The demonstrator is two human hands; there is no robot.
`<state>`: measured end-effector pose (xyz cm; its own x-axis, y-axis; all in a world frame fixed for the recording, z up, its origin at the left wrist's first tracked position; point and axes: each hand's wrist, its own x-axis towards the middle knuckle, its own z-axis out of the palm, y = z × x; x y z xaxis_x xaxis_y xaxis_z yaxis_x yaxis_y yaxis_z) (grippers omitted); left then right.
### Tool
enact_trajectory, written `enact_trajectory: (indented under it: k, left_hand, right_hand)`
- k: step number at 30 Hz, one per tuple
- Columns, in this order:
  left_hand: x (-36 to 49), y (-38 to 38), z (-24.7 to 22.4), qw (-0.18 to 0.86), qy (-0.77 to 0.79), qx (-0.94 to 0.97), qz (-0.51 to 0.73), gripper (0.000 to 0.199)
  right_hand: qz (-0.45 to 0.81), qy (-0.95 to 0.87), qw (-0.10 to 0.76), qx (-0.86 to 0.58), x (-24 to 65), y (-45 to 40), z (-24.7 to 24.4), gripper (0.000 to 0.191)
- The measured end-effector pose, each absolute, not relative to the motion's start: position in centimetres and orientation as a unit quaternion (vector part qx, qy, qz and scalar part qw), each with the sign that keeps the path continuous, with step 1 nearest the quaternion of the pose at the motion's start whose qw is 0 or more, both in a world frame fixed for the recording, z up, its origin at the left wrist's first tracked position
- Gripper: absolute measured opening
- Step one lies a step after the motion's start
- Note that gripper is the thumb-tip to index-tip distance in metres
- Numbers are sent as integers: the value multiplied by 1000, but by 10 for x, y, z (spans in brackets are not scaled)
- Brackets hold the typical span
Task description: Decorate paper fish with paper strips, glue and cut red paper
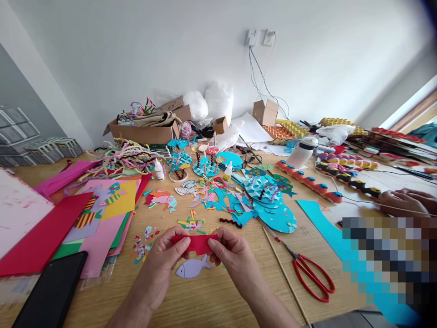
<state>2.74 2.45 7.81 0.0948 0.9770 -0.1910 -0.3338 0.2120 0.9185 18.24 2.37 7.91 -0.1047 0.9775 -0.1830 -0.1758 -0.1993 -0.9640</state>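
Observation:
A small red paper piece (198, 243) is stretched between both hands above the wooden table. My left hand (170, 250) pinches its left end between thumb and fingers, and my right hand (228, 248) pinches the right end. Just below the red paper lies a purple paper fish (193, 268) with a drawn eye; its tail is close to my right fingers. Small paper scraps (145, 243) lie to the left of my left hand, and thin colored strips (191, 222) lie beyond the red paper.
Red-handled scissors (312, 275) and a thin stick (285, 273) lie at right. A black phone (51, 291) and colored paper sheets (99, 237) are at left. Blue paper discs (276, 216) and glue bottles (159, 170) stand farther back. Another person's hands (406, 202) rest at far right.

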Motion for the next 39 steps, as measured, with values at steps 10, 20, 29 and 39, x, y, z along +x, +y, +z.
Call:
enact_trajectory:
  k: [10, 20, 29, 39]
  left_hand:
    - [22, 25, 78, 729, 376, 363, 442, 17]
    - [24, 26, 79, 558, 347, 586, 474, 10]
    - [19, 32, 77, 440, 357, 664, 488, 11]
    - [32, 32, 87, 318, 400, 730, 454, 17]
  right_hand:
    - [732, -299, 499, -353, 181, 28, 79, 30]
    - [838, -206, 442, -245, 166, 24, 68, 43]
    - [703, -405, 458, -363, 182, 28, 74, 29]
    - [450, -643, 385, -485, 190, 27, 94, 10]
